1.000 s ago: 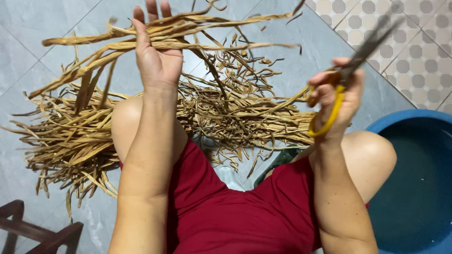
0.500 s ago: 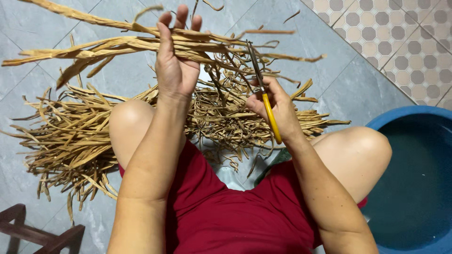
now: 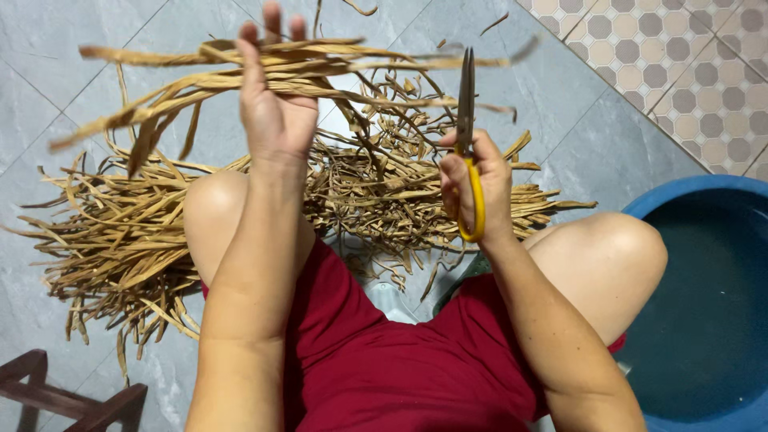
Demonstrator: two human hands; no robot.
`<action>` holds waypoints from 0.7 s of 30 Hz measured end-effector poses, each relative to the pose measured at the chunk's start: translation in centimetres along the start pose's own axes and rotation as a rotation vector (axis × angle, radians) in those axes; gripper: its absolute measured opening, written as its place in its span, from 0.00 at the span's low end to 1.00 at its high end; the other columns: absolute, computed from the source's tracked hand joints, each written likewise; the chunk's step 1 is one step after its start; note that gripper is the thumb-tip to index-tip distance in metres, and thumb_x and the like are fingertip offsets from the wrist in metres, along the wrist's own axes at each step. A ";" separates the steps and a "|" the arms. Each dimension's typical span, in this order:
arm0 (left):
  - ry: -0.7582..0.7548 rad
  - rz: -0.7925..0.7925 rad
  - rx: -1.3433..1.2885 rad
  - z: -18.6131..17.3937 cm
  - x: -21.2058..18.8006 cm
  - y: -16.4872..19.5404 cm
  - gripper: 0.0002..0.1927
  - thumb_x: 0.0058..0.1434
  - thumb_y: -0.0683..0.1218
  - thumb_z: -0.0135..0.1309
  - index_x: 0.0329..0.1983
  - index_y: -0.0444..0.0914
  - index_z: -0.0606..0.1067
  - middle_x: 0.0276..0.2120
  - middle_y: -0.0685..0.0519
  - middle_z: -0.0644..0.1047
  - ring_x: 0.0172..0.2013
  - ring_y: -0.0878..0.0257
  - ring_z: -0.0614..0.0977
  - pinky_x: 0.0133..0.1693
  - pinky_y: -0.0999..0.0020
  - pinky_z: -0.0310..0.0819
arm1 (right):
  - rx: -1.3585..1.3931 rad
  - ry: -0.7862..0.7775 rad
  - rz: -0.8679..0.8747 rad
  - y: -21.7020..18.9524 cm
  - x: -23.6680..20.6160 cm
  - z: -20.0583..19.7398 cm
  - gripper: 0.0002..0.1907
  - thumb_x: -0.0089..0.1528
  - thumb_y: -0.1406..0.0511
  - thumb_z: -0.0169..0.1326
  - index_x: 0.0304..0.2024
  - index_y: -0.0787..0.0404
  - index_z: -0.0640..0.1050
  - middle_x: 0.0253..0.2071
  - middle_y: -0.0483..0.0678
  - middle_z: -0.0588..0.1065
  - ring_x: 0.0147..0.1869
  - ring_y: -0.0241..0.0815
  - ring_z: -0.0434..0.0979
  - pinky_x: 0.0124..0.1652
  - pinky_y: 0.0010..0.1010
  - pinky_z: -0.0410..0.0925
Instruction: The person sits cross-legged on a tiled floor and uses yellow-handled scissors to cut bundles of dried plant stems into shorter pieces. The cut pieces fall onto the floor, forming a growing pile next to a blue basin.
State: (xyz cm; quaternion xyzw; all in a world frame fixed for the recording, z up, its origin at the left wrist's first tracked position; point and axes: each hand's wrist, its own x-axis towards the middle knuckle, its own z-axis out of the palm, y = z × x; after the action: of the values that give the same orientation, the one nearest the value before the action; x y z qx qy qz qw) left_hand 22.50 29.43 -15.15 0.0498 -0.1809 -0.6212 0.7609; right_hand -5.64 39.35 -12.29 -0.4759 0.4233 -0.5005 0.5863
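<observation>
My left hand point(image 3: 274, 104) is raised and grips a bundle of long dry tan strips point(image 3: 184, 76) that stick out to both sides. My right hand point(image 3: 474, 180) holds yellow-handled scissors point(image 3: 467, 136) upright, blades pointing up at the bundle's right ends. The blades look closed and sit just at the strips. A large pile of the same dry strips point(image 3: 120, 240) lies on the grey tiled floor beyond my knees.
A blue plastic basin point(image 3: 704, 304) stands at my right knee. A dark wooden stool corner point(image 3: 56, 392) shows at the lower left. Patterned tiles point(image 3: 688, 72) fill the upper right. I sit in red shorts point(image 3: 384, 360).
My right hand has swung the scissors from far right in toward the bundle and now holds them upright at its right ends. My left hand stays raised with the strips.
</observation>
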 end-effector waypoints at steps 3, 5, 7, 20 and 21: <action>0.045 0.030 -0.057 -0.9 0.6 1.7 0.12 0.77 0.54 0.42 0.57 0.47 0.71 0.63 0.53 0.75 0.64 0.53 0.77 0.63 0.49 0.77 | -0.141 -0.033 -0.028 0.8 -0.5 0.0 0.17 0.68 0.59 0.59 0.54 0.59 0.72 0.29 0.37 0.70 0.27 0.25 0.67 0.25 0.17 0.60; 0.024 0.029 -0.053 -1.3 0.8 2.4 0.13 0.76 0.54 0.43 0.57 0.48 0.72 0.63 0.55 0.75 0.64 0.54 0.77 0.64 0.47 0.77 | -0.160 -0.069 -0.008 1.4 -0.6 0.1 0.20 0.66 0.59 0.61 0.56 0.58 0.71 0.31 0.38 0.69 0.29 0.25 0.67 0.26 0.17 0.60; 0.024 0.024 -0.051 -1.4 0.7 2.5 0.13 0.76 0.54 0.43 0.57 0.49 0.72 0.62 0.55 0.75 0.64 0.54 0.77 0.63 0.47 0.77 | -0.187 -0.071 0.000 1.7 -0.3 -0.1 0.20 0.67 0.57 0.60 0.56 0.59 0.72 0.34 0.38 0.70 0.33 0.26 0.70 0.32 0.18 0.64; -0.023 -0.051 -0.060 -1.2 -0.3 1.1 0.11 0.77 0.54 0.43 0.55 0.49 0.73 0.64 0.56 0.75 0.61 0.57 0.78 0.63 0.49 0.76 | 0.036 0.012 0.045 -0.3 0.5 -0.4 0.21 0.67 0.50 0.57 0.47 0.61 0.75 0.20 0.39 0.65 0.18 0.28 0.59 0.20 0.19 0.53; -0.018 -0.042 -0.064 -1.3 -0.1 1.5 0.11 0.77 0.53 0.43 0.54 0.49 0.73 0.64 0.56 0.75 0.61 0.57 0.78 0.63 0.48 0.76 | 0.045 0.012 0.045 -0.4 0.5 -0.4 0.21 0.67 0.50 0.57 0.47 0.60 0.74 0.21 0.39 0.65 0.19 0.28 0.60 0.20 0.19 0.55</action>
State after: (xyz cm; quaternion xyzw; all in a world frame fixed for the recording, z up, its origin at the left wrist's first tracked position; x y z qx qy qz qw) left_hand 24.32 29.66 -15.98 0.0238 -0.1667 -0.6429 0.7472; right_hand -6.07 38.81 -11.97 -0.4500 0.4262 -0.4994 0.6053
